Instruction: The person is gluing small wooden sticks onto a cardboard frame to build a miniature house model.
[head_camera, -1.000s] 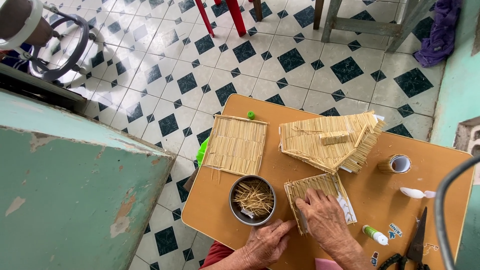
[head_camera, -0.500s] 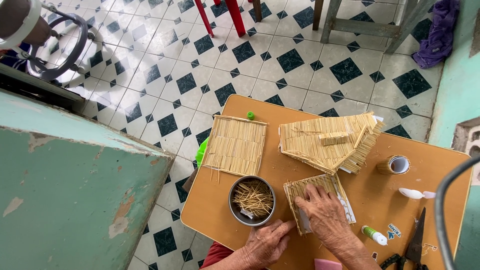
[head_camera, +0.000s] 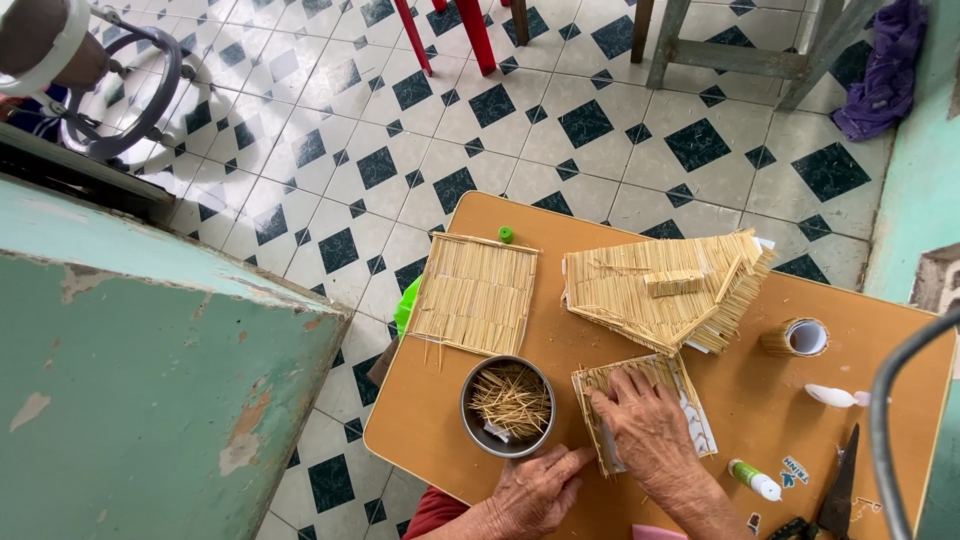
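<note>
Down at the near edge of the tabletop (head_camera: 430, 440), the right hand (head_camera: 645, 430) lies flat with fingers spread on a small stick-covered panel (head_camera: 640, 385), pressing it down rather than gripping it. The left hand (head_camera: 535, 490) rests loosely curled just beside it at the near edge, its fingertips touching the panel's near corner and close to the round metal tin (head_camera: 508, 405) full of loose thin sticks; it holds nothing that I can see.

The panel sits near the middle of the near edge, to the right of the tin. It looks light and thin, a card backing with fine sticks laid side by side, so it probably bends easily and the sticks could snap or come loose. Holding it by the card edges, or flat under an open palm, seems safest.

Toward the far edge lie a larger finished stick panel (head_camera: 475, 295) with a small green cap (head_camera: 506, 234) at its corner, and a stacked stick-built roof shape (head_camera: 665, 290). A tape roll (head_camera: 797, 337), a glue bottle (head_camera: 752, 480) and scissors (head_camera: 835, 495) sit by the right edge.
</note>
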